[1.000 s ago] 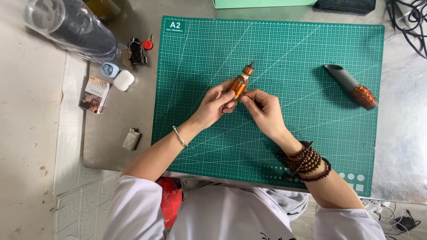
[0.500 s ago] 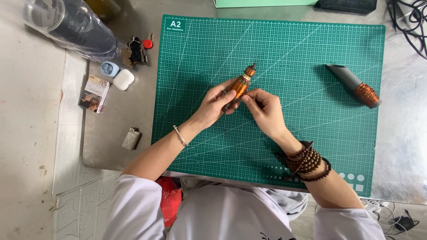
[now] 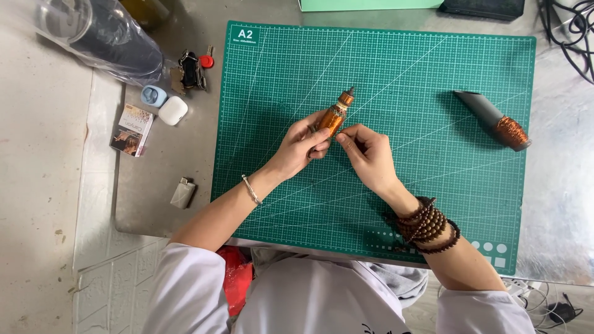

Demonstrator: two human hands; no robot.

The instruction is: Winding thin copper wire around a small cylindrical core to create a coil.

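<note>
White short sleeves cover both upper arms. The left hand [image 3: 300, 148] has a thin silver bangle at its wrist; the right hand [image 3: 370, 158] has several loops of brown wooden beads

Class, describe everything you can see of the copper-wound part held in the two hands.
The copper-wound part is a small cylinder wrapped in shiny orange-brown wire, with a narrower, ringed end pointing up and away from the person. It is held tilted above the green cutting mat. The left hand grips its lower end; the right hand pinches at its side with the fingertips.
</note>
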